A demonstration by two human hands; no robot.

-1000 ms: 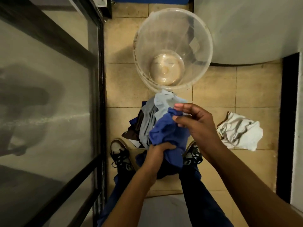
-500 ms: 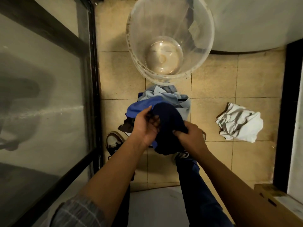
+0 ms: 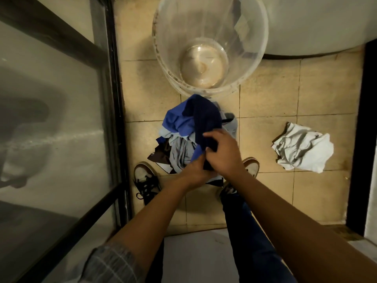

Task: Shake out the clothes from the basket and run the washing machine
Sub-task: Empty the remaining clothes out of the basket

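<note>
Both hands grip one blue garment (image 3: 193,117). The right hand (image 3: 223,152) pinches its dark fold from above; the left hand (image 3: 195,170), just below and touching, clutches the lower edge. Beneath the grip lies the clothes pile (image 3: 179,150). Beyond it stands the clear basket (image 3: 161,48); a white cloth (image 3: 302,148) lies well to the right.

Glass door (image 3: 51,119) left; two sneakers (image 3: 145,178) on tiled floor (image 3: 275,94).

Your right hand (image 3: 222,152) now sits on top of the dark blue garment (image 3: 201,117), your left hand (image 3: 195,170) tucks underneath at seven o'clock, and the cloth fans toward twelve o'clock.
</note>
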